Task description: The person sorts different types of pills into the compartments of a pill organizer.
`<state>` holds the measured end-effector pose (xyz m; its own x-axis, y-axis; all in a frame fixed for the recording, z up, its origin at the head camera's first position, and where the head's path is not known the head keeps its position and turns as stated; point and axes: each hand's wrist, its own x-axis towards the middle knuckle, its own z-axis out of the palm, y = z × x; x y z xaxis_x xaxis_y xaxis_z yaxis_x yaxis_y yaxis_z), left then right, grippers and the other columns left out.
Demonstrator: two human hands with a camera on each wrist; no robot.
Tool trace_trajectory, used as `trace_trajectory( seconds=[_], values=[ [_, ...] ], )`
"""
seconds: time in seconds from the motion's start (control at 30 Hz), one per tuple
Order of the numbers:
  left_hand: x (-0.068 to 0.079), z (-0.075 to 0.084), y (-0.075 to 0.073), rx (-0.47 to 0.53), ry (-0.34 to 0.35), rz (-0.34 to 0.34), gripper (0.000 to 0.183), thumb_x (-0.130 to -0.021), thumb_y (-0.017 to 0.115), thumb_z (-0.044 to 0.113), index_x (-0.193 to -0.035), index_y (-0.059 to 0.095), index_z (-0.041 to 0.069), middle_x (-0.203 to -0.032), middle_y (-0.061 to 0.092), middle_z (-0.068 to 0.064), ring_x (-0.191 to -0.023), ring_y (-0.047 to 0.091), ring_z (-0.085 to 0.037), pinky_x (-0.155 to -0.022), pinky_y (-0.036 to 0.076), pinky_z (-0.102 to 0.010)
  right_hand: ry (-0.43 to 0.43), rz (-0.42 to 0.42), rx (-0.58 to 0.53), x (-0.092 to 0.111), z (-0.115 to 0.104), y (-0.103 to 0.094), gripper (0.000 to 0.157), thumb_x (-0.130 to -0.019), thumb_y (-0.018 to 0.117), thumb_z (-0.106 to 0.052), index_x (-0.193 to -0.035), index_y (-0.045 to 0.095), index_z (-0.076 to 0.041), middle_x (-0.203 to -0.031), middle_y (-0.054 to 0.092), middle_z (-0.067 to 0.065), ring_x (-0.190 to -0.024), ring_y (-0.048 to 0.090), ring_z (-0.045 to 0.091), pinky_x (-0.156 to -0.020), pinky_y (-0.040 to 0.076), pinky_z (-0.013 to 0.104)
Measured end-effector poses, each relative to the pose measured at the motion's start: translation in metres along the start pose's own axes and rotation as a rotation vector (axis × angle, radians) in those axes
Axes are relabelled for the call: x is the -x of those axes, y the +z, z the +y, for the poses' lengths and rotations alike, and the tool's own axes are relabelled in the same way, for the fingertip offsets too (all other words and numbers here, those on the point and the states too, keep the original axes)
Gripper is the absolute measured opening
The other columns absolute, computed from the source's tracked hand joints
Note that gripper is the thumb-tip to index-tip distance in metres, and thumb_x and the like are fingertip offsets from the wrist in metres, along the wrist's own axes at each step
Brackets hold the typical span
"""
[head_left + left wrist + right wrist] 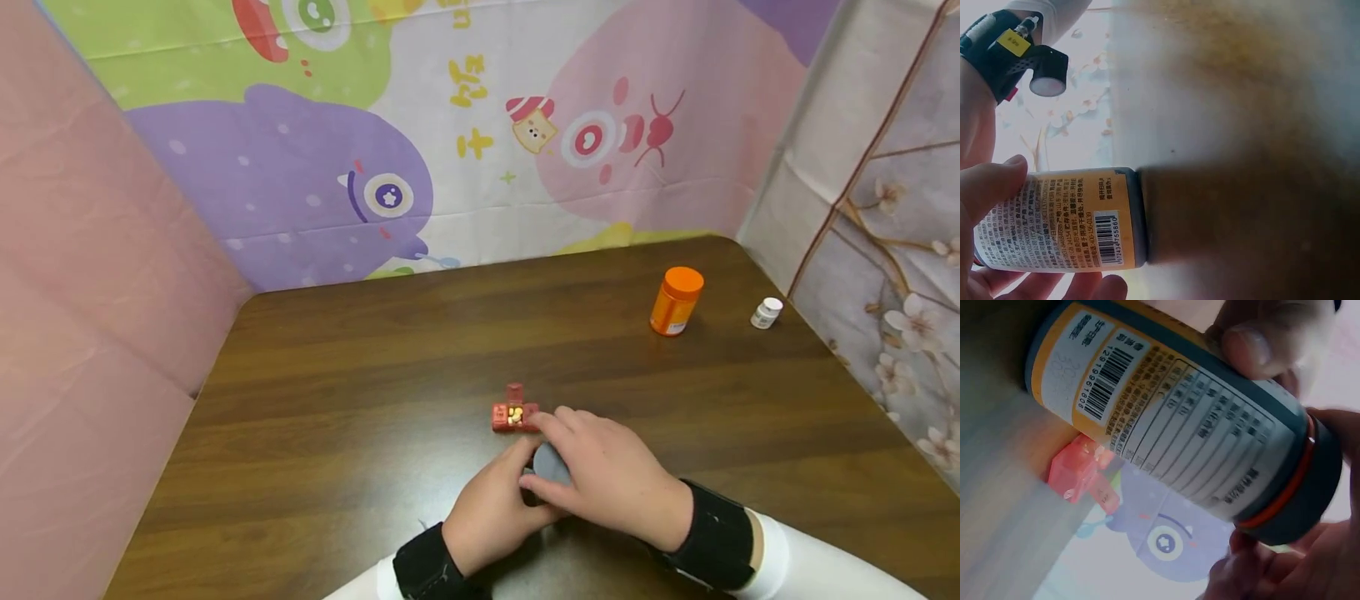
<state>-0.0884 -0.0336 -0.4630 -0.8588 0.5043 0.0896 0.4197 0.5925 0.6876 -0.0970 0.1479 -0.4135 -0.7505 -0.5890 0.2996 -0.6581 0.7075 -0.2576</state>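
A dark bottle [1072, 219] with an orange and white printed label stands on the table, close to the near side. My left hand [491, 508] grips its body, thumb on one side and fingers on the other. From above, my right hand [611, 471] holds the grey cap [551, 462], with thumb and fingers around its rim. An orange band [1279, 481] shows just below the cap in the right wrist view. Beyond the hands lies a small red pill box [500, 417], its middle lid flipped back over yellowish tablets [515, 414]. My right fingertips overlap its right end in the head view.
An orange bottle [678, 300] with an orange lid stands toward the back right. Farther right, near the table's edge, is a small white bottle [767, 313]. A cartoon-printed cloth [480, 192] hangs behind the brown table [360, 367], with more cloth at both sides.
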Motion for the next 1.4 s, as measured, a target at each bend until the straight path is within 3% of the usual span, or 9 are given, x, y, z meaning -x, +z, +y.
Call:
trace_trajectory(
  seconds=[0.1,0.2,0.3,0.4,0.53,0.7,0.83,1.07,1.4],
  values=[
    [-0.001,0.0,0.0,0.009,0.004,0.004,0.072,-0.08,0.077,0.041,-0.141,0.041,0.03,-0.132,0.053,0.009,-0.11,0.049,-0.002,-0.089,0.05,-0.037,0.02,-0.046,-0.025,-0.001,0.0,-0.004,0.062,-0.087,0.061,-0.056,-0.134,0.053,-0.015,-0.111,0.059,-0.003,-0.088,0.052,0.009,-0.072,0.051,0.03],
    [0.0,0.0,0.0,-0.003,-0.006,-0.007,0.073,-0.08,0.077,0.042,-0.142,0.042,0.025,-0.132,0.053,0.007,-0.111,0.049,-0.003,-0.091,0.049,-0.037,-0.075,-0.158,-0.102,0.003,0.002,-0.014,0.062,-0.088,0.064,-0.038,-0.144,0.045,-0.019,-0.139,0.048,-0.003,-0.116,0.045,0.01,-0.092,0.047,0.039],
    [0.001,0.001,-0.001,0.002,-0.023,-0.026,0.076,-0.08,0.077,0.042,-0.143,0.041,0.022,-0.135,0.051,0.005,-0.114,0.047,-0.003,-0.094,0.047,-0.037,-0.168,-0.264,-0.149,0.008,0.004,-0.022,0.064,-0.086,0.064,-0.021,-0.147,0.042,-0.02,-0.15,0.036,-0.002,-0.128,0.035,0.012,-0.099,0.044,0.043],
    [0.001,0.001,-0.002,0.008,-0.036,-0.024,0.072,-0.08,0.077,0.043,-0.14,0.044,0.022,-0.131,0.054,0.006,-0.111,0.049,-0.003,-0.092,0.048,-0.036,-0.165,-0.288,-0.133,0.009,0.003,-0.026,0.058,-0.088,0.064,-0.02,-0.143,0.048,-0.018,-0.144,0.044,-0.001,-0.123,0.04,0.011,-0.093,0.049,0.039],
    [0.0,0.001,-0.003,-0.014,-0.025,-0.002,0.066,-0.08,0.076,0.044,-0.135,0.047,0.023,-0.123,0.058,0.007,-0.104,0.051,-0.002,-0.086,0.05,-0.034,-0.078,-0.207,-0.064,0.007,0.002,-0.023,0.051,-0.086,0.071,-0.038,-0.131,0.059,-0.017,-0.113,0.058,-0.006,-0.093,0.051,0.006,-0.073,0.053,0.029],
    [0.0,0.0,-0.003,0.011,-0.005,-0.004,0.06,-0.079,0.078,0.038,-0.131,0.049,0.026,-0.11,0.06,0.011,-0.094,0.053,0.0,-0.079,0.051,-0.03,0.019,-0.119,0.007,0.004,-0.002,-0.01,0.051,-0.081,0.069,-0.057,-0.114,0.064,-0.019,-0.086,0.051,-0.011,-0.069,0.046,0.005,-0.055,0.044,0.022],
    [0.0,0.0,-0.003,0.007,-0.008,-0.009,0.062,-0.079,0.079,0.037,-0.132,0.048,0.026,-0.111,0.059,0.012,-0.095,0.053,0.0,-0.08,0.051,-0.031,0.02,-0.169,-0.01,0.004,0.001,-0.012,0.051,-0.082,0.068,-0.057,-0.117,0.062,-0.02,-0.093,0.054,-0.011,-0.076,0.049,0.004,-0.061,0.049,0.024],
    [0.002,0.0,-0.005,0.04,-0.048,-0.037,0.064,-0.078,0.079,0.042,-0.132,0.048,0.027,-0.116,0.059,0.011,-0.1,0.053,-0.001,-0.082,0.051,-0.033,-0.049,-0.336,-0.135,0.002,0.012,-0.03,0.055,-0.083,0.073,-0.038,-0.131,0.056,-0.018,-0.115,0.054,-0.009,-0.099,0.047,0.003,-0.083,0.052,0.031],
    [0.002,0.001,-0.005,0.008,-0.021,-0.03,0.062,-0.081,0.077,0.04,-0.132,0.047,0.024,-0.115,0.059,0.01,-0.098,0.053,-0.001,-0.082,0.051,-0.033,-0.047,-0.249,-0.106,0.009,0.008,-0.024,0.052,-0.085,0.072,-0.041,-0.125,0.058,-0.011,-0.11,0.056,-0.005,-0.093,0.048,0.005,-0.077,0.052,0.03]
  ],
)
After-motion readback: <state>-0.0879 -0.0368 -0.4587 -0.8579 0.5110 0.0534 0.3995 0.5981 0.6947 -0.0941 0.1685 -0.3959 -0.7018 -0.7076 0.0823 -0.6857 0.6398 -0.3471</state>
